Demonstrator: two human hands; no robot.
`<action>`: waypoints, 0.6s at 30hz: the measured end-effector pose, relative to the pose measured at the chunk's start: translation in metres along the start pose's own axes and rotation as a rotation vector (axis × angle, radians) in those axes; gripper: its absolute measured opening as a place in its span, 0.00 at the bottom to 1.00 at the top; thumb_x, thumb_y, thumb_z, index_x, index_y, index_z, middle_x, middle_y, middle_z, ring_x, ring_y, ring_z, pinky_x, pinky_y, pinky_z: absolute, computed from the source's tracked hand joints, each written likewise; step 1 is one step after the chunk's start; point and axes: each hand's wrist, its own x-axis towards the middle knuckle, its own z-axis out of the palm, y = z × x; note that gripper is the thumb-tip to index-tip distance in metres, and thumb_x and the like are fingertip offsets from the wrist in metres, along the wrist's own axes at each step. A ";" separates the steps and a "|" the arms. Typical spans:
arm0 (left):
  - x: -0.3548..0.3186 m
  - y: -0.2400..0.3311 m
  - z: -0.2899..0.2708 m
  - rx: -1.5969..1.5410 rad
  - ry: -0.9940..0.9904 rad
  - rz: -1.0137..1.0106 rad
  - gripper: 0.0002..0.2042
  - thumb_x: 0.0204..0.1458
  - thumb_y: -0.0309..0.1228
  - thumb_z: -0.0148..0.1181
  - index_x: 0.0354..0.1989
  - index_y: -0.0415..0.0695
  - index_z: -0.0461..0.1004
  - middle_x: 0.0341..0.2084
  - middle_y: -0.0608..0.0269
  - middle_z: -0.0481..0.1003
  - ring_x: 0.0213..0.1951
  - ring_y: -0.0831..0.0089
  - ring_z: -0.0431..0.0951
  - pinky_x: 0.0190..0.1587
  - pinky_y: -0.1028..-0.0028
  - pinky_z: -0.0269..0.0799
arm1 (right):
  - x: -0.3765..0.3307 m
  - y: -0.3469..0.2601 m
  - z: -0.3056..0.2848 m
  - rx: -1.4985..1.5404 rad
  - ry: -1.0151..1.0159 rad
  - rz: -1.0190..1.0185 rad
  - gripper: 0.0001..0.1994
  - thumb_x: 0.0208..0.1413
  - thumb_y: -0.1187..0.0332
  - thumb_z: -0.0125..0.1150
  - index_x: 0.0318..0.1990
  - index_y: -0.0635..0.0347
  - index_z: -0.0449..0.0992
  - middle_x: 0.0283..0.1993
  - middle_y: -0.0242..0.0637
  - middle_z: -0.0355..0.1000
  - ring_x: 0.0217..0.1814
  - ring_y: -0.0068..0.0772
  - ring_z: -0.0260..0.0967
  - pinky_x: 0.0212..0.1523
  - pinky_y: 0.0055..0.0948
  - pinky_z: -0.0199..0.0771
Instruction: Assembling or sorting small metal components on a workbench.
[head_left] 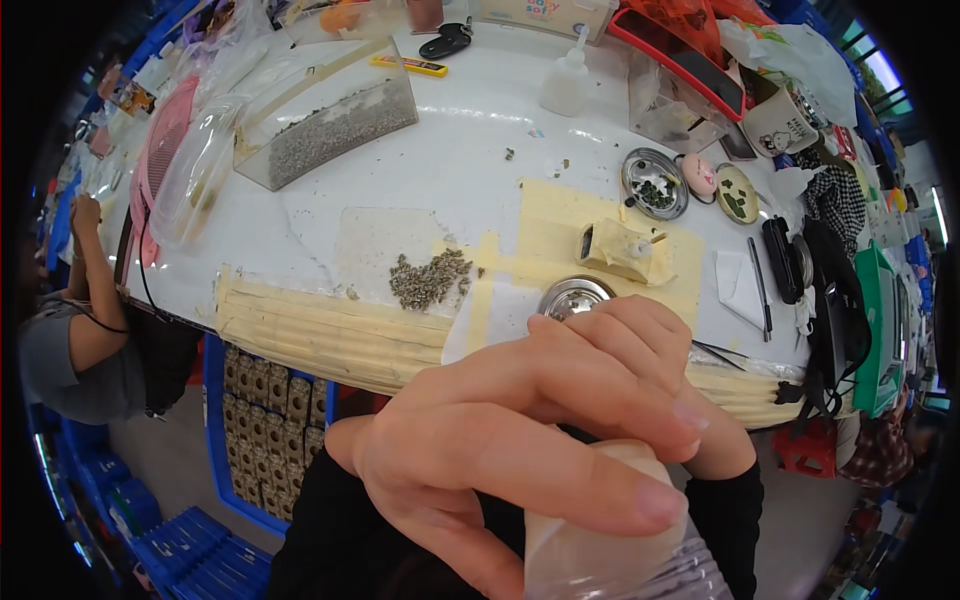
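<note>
Within left hand (pixel 480 420), ribbed translucent container (pixel 590 562)

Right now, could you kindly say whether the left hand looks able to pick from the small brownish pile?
Probably not without being freed first: the left hand seems to be gripping a translucent plastic container, though the brownish pile itself looks uncovered.
</note>
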 end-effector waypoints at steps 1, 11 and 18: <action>0.001 0.000 0.006 0.006 0.043 0.011 0.16 0.48 0.15 0.68 0.41 0.45 0.70 0.39 0.34 0.73 0.31 0.48 0.83 0.37 0.63 0.87 | 0.000 0.001 -0.001 0.003 0.013 -0.002 0.10 0.48 0.69 0.71 0.36 0.63 0.79 0.23 0.27 0.65 0.20 0.25 0.62 0.19 0.25 0.58; 0.005 -0.003 0.005 -0.097 -0.065 0.050 0.14 0.53 0.22 0.68 0.45 0.49 0.72 0.45 0.40 0.70 0.42 0.45 0.82 0.41 0.66 0.85 | -0.006 0.006 -0.004 0.004 0.030 0.007 0.10 0.46 0.70 0.72 0.36 0.62 0.79 0.22 0.27 0.64 0.20 0.25 0.62 0.18 0.24 0.57; 0.007 -0.008 0.021 -0.094 0.012 0.138 0.15 0.52 0.23 0.69 0.46 0.50 0.73 0.45 0.43 0.71 0.40 0.49 0.82 0.44 0.67 0.84 | -0.005 0.005 -0.009 -0.022 0.010 0.019 0.11 0.45 0.71 0.73 0.36 0.61 0.80 0.22 0.27 0.64 0.20 0.26 0.62 0.18 0.25 0.58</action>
